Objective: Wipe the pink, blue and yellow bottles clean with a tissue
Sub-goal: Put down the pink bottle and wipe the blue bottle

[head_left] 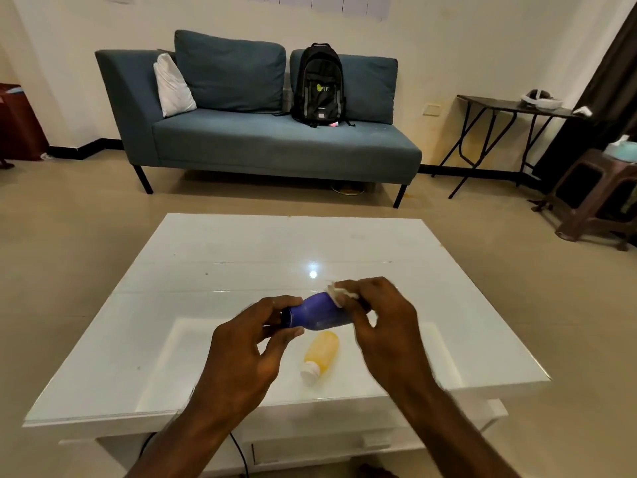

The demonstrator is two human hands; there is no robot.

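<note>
I hold a blue bottle [319, 313] sideways above the white glass table [206, 270]. My left hand [251, 343] grips its dark capped end between thumb and fingers. At the bottle's other end my right hand [379, 319] presses a crumpled white tissue [339, 294] against it; this hand is motion-blurred. Below my hands a yellow bottle [320, 355] with a white cap lies on its side on the table. No pink bottle shows on the table.
A blue sofa [275, 143] with a black backpack [319, 86] stands beyond the table. At the right are a dark folding table [510, 106] and a brown stool [593, 198]. A black cable [238, 453] hangs under the table's front edge.
</note>
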